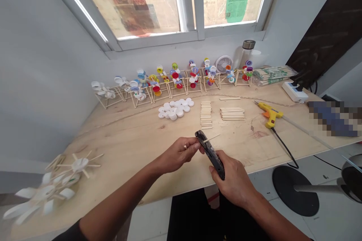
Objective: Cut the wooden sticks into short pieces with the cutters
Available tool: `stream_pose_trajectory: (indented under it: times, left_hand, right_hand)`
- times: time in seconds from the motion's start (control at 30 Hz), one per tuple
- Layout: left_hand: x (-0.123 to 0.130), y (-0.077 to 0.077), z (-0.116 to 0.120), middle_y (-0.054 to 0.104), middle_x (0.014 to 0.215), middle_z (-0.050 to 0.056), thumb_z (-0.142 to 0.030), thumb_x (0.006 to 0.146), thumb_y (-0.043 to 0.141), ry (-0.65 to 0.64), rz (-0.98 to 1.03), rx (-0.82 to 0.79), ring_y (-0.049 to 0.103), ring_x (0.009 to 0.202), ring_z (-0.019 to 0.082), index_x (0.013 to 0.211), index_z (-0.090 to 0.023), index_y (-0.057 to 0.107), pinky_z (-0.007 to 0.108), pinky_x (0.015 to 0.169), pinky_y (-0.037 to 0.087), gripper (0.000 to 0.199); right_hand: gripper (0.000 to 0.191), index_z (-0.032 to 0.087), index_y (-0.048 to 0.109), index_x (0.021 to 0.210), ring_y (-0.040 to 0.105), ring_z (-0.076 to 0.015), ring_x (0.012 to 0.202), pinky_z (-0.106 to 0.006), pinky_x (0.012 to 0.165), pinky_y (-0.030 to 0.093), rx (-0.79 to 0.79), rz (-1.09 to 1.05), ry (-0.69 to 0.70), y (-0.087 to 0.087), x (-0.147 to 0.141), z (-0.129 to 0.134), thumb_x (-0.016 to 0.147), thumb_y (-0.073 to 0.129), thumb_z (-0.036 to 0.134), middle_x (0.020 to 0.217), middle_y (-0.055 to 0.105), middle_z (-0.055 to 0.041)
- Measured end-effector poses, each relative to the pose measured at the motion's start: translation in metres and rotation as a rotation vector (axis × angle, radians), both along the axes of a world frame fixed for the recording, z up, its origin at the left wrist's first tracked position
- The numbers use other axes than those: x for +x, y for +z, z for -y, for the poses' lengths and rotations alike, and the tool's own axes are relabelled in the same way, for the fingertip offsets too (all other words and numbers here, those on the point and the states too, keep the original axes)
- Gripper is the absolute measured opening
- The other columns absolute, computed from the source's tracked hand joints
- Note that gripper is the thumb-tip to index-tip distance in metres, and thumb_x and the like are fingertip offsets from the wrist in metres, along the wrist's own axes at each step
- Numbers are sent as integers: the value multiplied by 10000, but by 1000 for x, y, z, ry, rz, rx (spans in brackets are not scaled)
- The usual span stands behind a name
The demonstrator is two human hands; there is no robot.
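The left hand (177,154) pinches a wooden stick (211,139) against black pliers (212,155) clamped in the right hand (232,180); hands close together; beyond them stands a row of built bottle-cap models (175,81); white caps (174,108) and stick piles (206,115) lie loose nearer the hands.

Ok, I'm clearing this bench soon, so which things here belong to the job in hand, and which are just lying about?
In use: left hand holding a wooden stick; right hand gripping dark pliers.

Lying about: yellow glue gun, white bottle caps, stacked craft sticks, power strip.
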State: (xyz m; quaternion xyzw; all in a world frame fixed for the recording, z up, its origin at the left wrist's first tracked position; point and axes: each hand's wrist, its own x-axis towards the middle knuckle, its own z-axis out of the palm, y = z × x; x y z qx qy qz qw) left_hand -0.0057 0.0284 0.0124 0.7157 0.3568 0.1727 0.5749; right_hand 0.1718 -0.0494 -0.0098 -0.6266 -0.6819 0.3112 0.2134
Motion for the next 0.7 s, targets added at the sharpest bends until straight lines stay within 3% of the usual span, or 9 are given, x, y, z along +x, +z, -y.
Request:
stream_pose_trajectory:
  times: [0.13, 0.23, 0.57, 0.7]
  left_hand:
    - [-1, 1, -2, 283, 495, -76, -419, 863, 377, -36, 46, -100, 262, 458, 62, 817, -117, 549, 185, 440, 252, 351]
    - [0, 1, -2, 296, 508, -71, -405, 868, 373, -35, 36, -64, 274, 465, 63, 824, -118, 548, 184, 445, 260, 339]
    - [2, 5, -3, 426, 580, -34, -342, 899, 301, -46, -117, 265, 367, 509, 75, 821, -138, 549, 183, 488, 326, 331]
    - [7, -1, 2, 469, 577, -30, -281, 908, 289, 27, -237, 543, 418, 501, 81, 805, -160, 520, 187, 491, 323, 280]
  right_hand:
    - [141, 209, 507, 916, 515, -150, 585, -226, 542, 302, 21, -7, 8, -1, 0, 1, 787, 452, 229, 670, 569, 14]
    - [97, 207, 490, 874, 511, -148, 568, -226, 530, 288, 24, 19, 11, -4, 0, 2, 791, 450, 238, 649, 562, 18]
    - [55, 202, 456, 807, 531, -157, 552, -232, 510, 244, 31, 139, -18, -10, -2, 1, 792, 456, 255, 610, 574, 9]
    - [63, 204, 465, 800, 540, -162, 559, -234, 508, 236, 22, 168, -41, -11, -2, -1, 791, 469, 266, 611, 585, 3]
